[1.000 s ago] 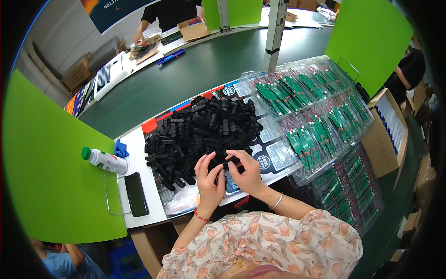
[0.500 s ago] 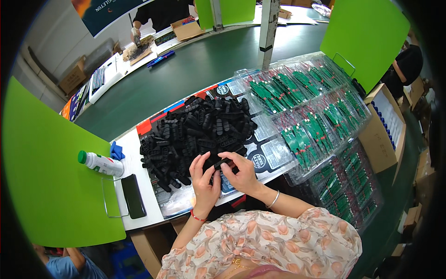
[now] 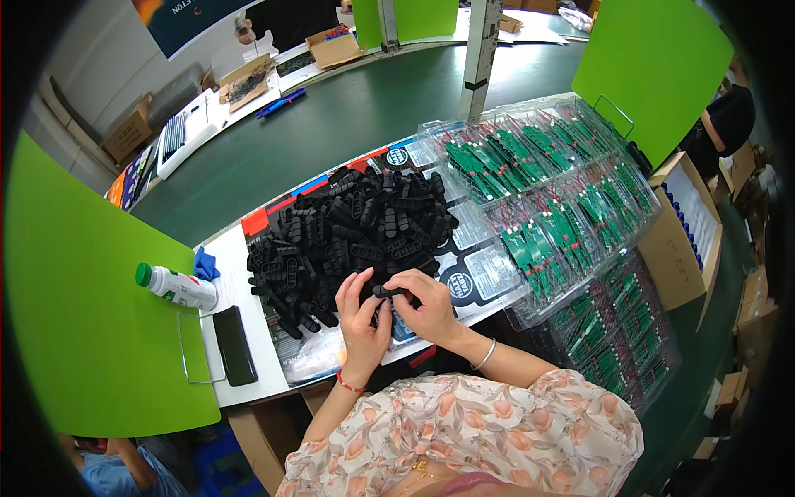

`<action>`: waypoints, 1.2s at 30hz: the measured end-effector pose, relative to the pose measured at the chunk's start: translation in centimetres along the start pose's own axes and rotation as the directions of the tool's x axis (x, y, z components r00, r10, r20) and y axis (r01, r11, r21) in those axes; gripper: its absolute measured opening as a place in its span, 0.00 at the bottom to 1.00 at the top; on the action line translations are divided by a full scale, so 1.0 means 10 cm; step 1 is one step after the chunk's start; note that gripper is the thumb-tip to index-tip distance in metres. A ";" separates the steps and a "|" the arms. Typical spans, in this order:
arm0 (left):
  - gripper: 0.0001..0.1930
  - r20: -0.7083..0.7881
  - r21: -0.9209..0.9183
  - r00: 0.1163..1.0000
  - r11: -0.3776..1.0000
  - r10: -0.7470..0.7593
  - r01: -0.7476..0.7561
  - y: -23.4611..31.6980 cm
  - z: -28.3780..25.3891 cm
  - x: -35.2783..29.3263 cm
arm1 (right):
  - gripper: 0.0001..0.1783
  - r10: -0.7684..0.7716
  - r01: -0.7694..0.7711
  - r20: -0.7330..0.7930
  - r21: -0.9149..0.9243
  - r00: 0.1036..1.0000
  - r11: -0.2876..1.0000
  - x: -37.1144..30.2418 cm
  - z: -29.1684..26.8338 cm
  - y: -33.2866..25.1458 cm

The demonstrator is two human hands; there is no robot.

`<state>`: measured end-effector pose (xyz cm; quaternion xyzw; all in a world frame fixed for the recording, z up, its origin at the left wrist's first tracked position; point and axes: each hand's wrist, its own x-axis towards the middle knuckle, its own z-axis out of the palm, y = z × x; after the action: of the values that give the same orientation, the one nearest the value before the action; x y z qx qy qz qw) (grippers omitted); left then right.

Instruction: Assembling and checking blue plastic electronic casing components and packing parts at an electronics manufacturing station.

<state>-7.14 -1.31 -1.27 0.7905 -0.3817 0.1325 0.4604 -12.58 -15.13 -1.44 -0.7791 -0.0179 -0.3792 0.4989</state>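
Observation:
Between my two hands is a small black plastic piece (image 3: 387,291), held just in front of the pile. My right hand (image 3: 426,306) pinches it between thumb and fingers. The fingers of my left hand (image 3: 362,323) are bent around its left end, with the thumb below. Right beyond my fingertips spreads a heap of black oblong plastic pieces (image 3: 348,224) of much the same kind. The underside of the held piece is hidden by my fingers.
Clear trays (image 3: 530,207) of green circuit boards with red wires stand to the right, beside a carton (image 3: 683,240). At left are a white bottle (image 3: 176,287) with a green cap, a blue cloth (image 3: 206,264), a phone (image 3: 235,346) and a green partition (image 3: 91,306). Another person's hand (image 3: 244,30) shows across the green conveyor (image 3: 364,108).
The black piece has turned from slanted to nearly level between my fingers. Across the conveyor, the other person's hand has lifted away from the cardboard tray.

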 end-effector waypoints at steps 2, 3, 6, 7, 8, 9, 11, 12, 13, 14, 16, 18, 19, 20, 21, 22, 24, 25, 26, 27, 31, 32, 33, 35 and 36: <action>0.06 0.002 -0.017 1.000 1.000 -0.018 0.018 0.01 0.00 0.00 | 0.14 0.012 -0.012 -0.001 0.013 1.000 1.000 0.00 0.02 -0.01; 0.06 0.002 -0.025 1.000 0.999 -0.027 0.027 0.02 -0.01 0.00 | 0.14 0.018 -0.018 -0.002 0.020 1.000 1.000 0.00 0.03 -0.01; 0.05 0.010 0.002 1.000 1.000 0.003 -0.003 0.02 -0.02 0.01 | 0.15 -0.005 0.004 0.051 0.013 0.999 1.000 0.03 0.00 -0.06; 0.05 0.010 -0.001 1.000 1.000 0.002 -0.002 0.02 -0.02 0.01 | 0.15 -0.003 0.003 0.062 0.006 0.998 1.000 0.02 0.00 -0.05; 0.04 0.010 -0.003 1.000 1.000 0.002 -0.002 0.01 -0.02 0.01 | 0.15 -0.002 0.002 0.073 -0.001 0.997 1.000 0.01 0.00 -0.04; 0.04 0.010 -0.005 1.000 1.000 0.001 -0.001 0.01 -0.01 0.01 | 0.16 0.000 0.000 0.084 -0.007 0.996 1.000 0.01 -0.01 -0.03; 0.04 0.012 0.002 1.000 1.000 0.005 -0.005 0.00 -0.02 0.01 | 0.16 -0.010 0.011 0.102 -0.012 0.995 1.000 0.03 -0.01 -0.06; 0.04 0.013 0.006 1.000 1.000 0.006 -0.006 0.00 -0.02 0.01 | 0.16 -0.015 0.016 0.113 -0.013 0.994 1.000 0.04 -0.02 -0.08; 0.03 0.012 0.002 1.000 1.000 0.004 -0.004 -0.01 -0.02 0.00 | 0.16 -0.030 0.032 0.118 -0.010 0.993 0.999 0.05 -0.02 -0.10; 0.03 0.011 -0.004 1.000 1.000 0.003 -0.003 -0.02 -0.02 0.00 | 0.16 -0.046 0.047 0.123 -0.008 0.991 0.999 0.06 -0.03 -0.12; 0.03 0.010 -0.008 1.000 1.000 0.006 -0.006 -0.02 -0.02 0.00 | 0.16 -0.054 0.055 0.119 -0.004 0.991 0.998 0.06 -0.02 -0.13; 0.04 0.009 -0.010 1.000 1.000 0.018 -0.018 -0.02 -0.02 0.00 | 0.15 -0.039 0.040 0.102 -0.004 0.994 0.999 0.04 0.00 -0.08; 0.04 0.008 -0.005 1.000 1.000 0.022 -0.022 -0.01 -0.01 0.00 | 0.15 -0.039 0.040 0.092 -0.011 0.995 0.999 0.02 0.01 -0.05; 0.05 0.008 0.001 1.000 1.000 0.025 -0.025 -0.01 -0.01 0.01 | 0.15 -0.039 0.041 0.082 -0.018 0.996 0.999 0.01 0.01 -0.03; 0.05 0.007 0.007 1.000 1.000 0.029 -0.029 0.00 0.00 0.01 | 0.15 -0.039 0.041 0.072 -0.024 0.997 0.999 0.00 0.02 -0.02; 0.05 0.007 0.009 1.000 1.000 0.027 -0.027 0.00 0.00 0.01 | 0.15 -0.053 0.056 0.061 -0.041 0.997 0.998 0.00 0.02 -0.02; 0.06 0.005 0.017 1.000 1.000 0.021 -0.021 0.00 -0.01 0.01 | 0.15 -0.083 0.085 0.042 -0.070 0.996 0.994 0.00 0.03 -0.02; 0.06 0.003 0.018 1.000 1.000 0.018 -0.018 0.00 -0.02 0.01 | 0.15 -0.096 0.099 0.031 -0.088 0.995 0.991 0.01 0.04 -0.03; 0.06 0.003 0.015 1.000 1.000 0.016 -0.016 0.01 -0.01 0.01 | 0.15 -0.110 0.111 0.020 -0.108 0.994 0.988 0.02 0.03 -0.03; 0.06 0.002 0.013 1.000 1.000 0.014 -0.014 0.01 -0.01 0.01 | 0.16 -0.124 0.124 0.009 -0.128 0.992 0.984 0.03 0.03 -0.04; 0.07 -0.007 0.003 1.000 1.000 0.013 -0.013 0.02 -0.02 0.01 | 0.16 -0.133 0.134 0.013 -0.158 0.991 0.978 0.03 0.04 -0.04; 0.07 -0.005 -0.002 1.000 1.000 0.005 -0.005 0.02 -0.02 0.01 | 0.16 -0.126 0.127 0.012 -0.152 0.992 0.980 0.03 0.03 -0.03; 0.07 -0.003 -0.007 1.000 1.000 -0.002 0.002 0.02 -0.01 0.01 | 0.16 -0.120 0.120 0.011 -0.147 0.993 0.982 0.02 0.03 -0.02; 0.07 -0.012 -0.004 1.000 1.000 -0.004 0.004 0.02 0.00 0.01 | 0.16 -0.101 0.101 0.009 -0.124 0.995 0.987 0.03 0.03 -0.03; 0.07 -0.020 -0.003 1.000 1.000 -0.004 0.004 0.02 0.01 0.00 | 0.16 -0.094 0.094 0.008 -0.114 0.996 0.989 0.03 0.04 -0.04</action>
<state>-7.23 -1.42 -1.18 0.7891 -0.3759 0.1387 0.4657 -12.31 -14.75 -1.00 -0.8052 -0.0336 -0.4014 0.4352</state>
